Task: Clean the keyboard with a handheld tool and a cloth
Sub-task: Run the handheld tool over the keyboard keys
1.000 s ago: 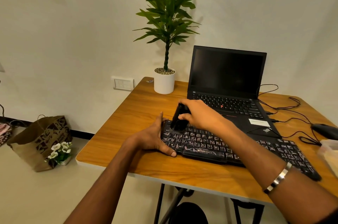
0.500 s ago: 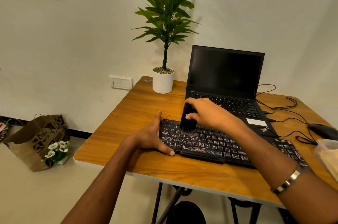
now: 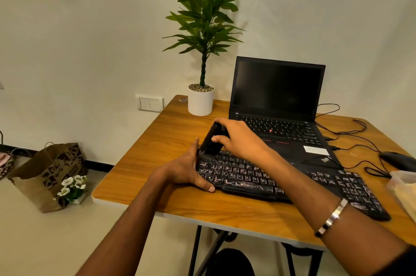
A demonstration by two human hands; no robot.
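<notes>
Right hand (image 3: pixel 242 138) grasps the tool (image 3: pixel 211 140), tip on the keyboard (image 3: pixel 270 178).
Left hand (image 3: pixel 184 168), fingers straight, steadies its left end; bare desk (image 3: pixel 146 163) lies beyond.

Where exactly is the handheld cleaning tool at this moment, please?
In the head view, the black handheld tool is gripped by the right hand, tilted onto the keyboard's far-left corner, beside the left hand.
</notes>
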